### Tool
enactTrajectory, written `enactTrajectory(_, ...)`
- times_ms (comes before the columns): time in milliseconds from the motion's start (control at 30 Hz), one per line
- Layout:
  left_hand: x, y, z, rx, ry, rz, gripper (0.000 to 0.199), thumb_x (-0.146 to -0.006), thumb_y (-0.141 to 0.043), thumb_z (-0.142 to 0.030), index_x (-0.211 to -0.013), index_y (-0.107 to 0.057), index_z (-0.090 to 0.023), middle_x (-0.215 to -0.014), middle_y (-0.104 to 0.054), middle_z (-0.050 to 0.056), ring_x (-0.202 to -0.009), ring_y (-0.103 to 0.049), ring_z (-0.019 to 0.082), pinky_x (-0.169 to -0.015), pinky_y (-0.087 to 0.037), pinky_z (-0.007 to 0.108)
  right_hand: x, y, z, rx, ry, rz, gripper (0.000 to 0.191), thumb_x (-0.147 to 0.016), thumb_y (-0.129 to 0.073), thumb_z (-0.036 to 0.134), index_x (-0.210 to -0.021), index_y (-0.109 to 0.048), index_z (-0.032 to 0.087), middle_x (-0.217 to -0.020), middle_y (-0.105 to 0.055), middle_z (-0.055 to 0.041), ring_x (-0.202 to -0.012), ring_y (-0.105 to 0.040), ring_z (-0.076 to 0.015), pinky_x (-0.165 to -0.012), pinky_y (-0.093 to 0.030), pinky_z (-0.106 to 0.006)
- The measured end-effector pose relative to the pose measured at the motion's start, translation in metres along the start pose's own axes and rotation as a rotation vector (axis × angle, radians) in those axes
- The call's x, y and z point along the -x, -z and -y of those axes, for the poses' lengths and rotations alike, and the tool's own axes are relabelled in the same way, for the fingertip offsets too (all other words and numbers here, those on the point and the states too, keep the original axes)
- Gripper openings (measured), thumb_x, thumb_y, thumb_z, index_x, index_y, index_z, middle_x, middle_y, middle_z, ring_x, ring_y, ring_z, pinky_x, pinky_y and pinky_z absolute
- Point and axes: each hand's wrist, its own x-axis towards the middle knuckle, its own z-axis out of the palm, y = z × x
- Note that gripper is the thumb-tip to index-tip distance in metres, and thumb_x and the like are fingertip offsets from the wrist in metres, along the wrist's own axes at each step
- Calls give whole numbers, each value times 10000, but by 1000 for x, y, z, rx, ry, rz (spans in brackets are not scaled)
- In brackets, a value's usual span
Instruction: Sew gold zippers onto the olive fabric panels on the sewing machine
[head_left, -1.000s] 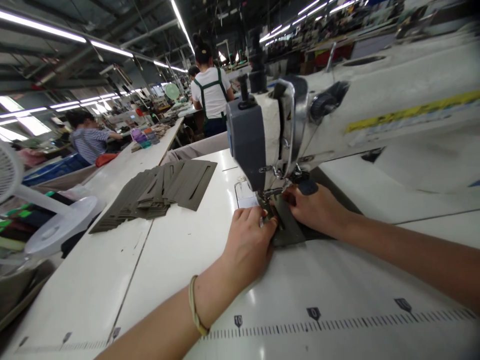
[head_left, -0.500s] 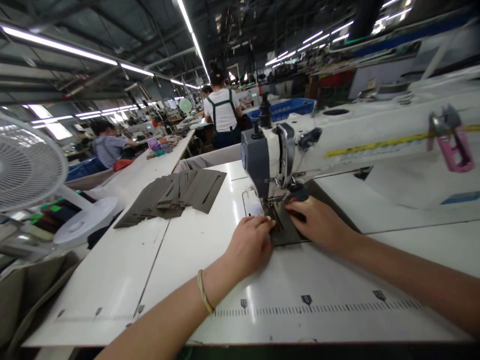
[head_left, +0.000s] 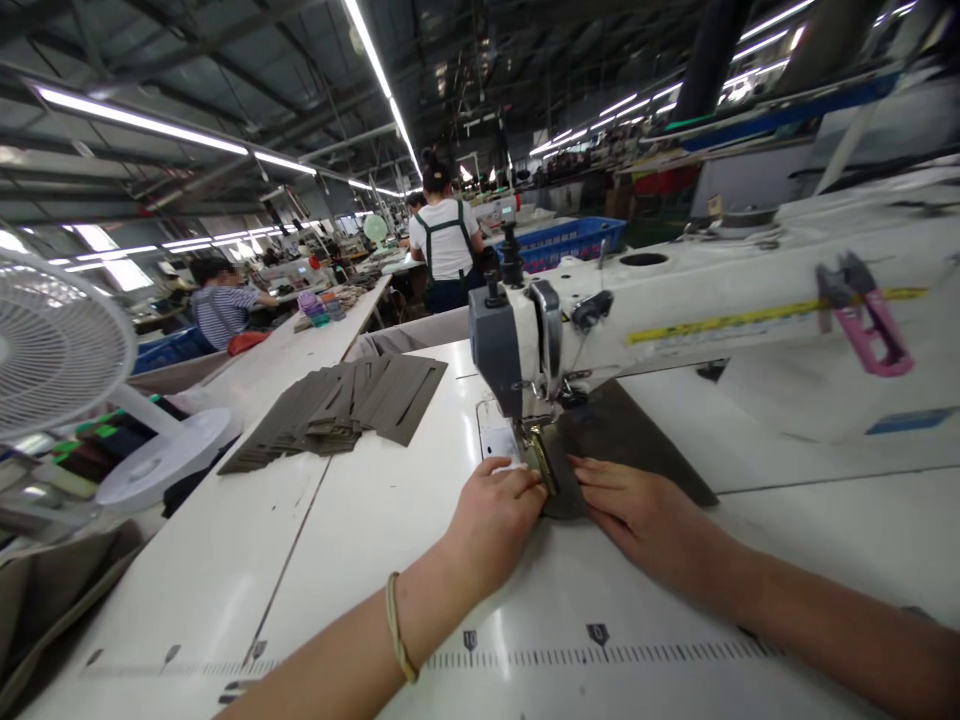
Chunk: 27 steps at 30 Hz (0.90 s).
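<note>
A dark olive-grey fabric piece [head_left: 626, 440] lies under the needle area of a white and grey sewing machine [head_left: 499, 340] and spreads to the right beneath its arm. A brass-coloured zipper [head_left: 541, 458] shows in a narrow opening of the fabric, just below the presser foot. On the near left side, my left hand [head_left: 495, 515] has its fingers bent and closed on the fabric's edge, thumb hidden. My right hand [head_left: 645, 510] rests on the fabric right of the zipper, its fingers stretched out flat.
A fanned pile of slotted fabric pieces [head_left: 337, 405] lies left on the white table [head_left: 375, 540], which has a printed ruler along its front. A white fan [head_left: 60, 350] stands far left. Pink-handled snippers [head_left: 870, 320] hang on the machine arm. Co-workers sit or stand beyond.
My right hand has come back toward me from beside the presser foot, and its bent fingers have straightened onto the fabric. The brass-coloured zipper shows more plainly. The left hand stays at the fabric's edge.
</note>
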Motion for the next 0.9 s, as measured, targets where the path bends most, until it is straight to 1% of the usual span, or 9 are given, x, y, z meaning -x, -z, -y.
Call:
enactTrajectory(100,-2,0,1,-5,-5,-3,180,-874,-449,-107,-936,-615,-143,-968,-677,70,-885,-639,161,-892,-472,362,-2,1,-1,-7,-7,3,354,-815,-416,44,-1019,-665,190,-1035,-681,-79,-1013,-613,-191,-909,-486,-368)
enactTrajectory(300,-7,-2,7,-28,-13,17,167,-867,-455,-103,-936,-606,-124,-974,-661,85,-876,-633,168,-854,-487,347,-8,-1,-9,-2,5,1,309,-805,-420,38,-939,-677,145,-1003,-686,-111,-980,-629,-201,-884,-500,-346)
enactTrajectory(467,-14,-4,15,-49,5,39,173,-871,-436,-104,-922,-599,-133,-873,-640,75,-793,-615,172,-806,-502,343,-13,-7,-19,-18,-14,16,257,-802,-428,44,-821,-667,138,-950,-690,-111,-966,-631,-195,-908,-483,-328)
enactTrajectory(600,-19,-9,22,-46,33,44,158,-859,-452,-111,-912,-601,-114,-804,-599,81,-757,-583,190,-777,-513,350,-19,-12,-27,-48,-75,26,280,-819,-400,52,-789,-650,172,-947,-681,-85,-911,-640,-173,-855,-513,-311)
enactTrajectory(733,-20,-11,28,0,61,32,145,-847,-461,-109,-886,-600,-123,-822,-589,90,-793,-572,207,-760,-526,351,-23,-14,-33,-56,-96,49,268,-805,-410,57,-776,-646,182,-891,-679,-72,-900,-643,-191,-838,-521,-336)
enactTrajectory(900,-15,-8,25,70,41,3,171,-858,-446,-101,-966,-576,-125,-935,-610,105,-937,-581,214,-867,-508,355,-23,-17,-37,-56,-114,37,267,-793,-412,62,-723,-634,194,-856,-679,-64,-884,-647,-197,-824,-524,-345)
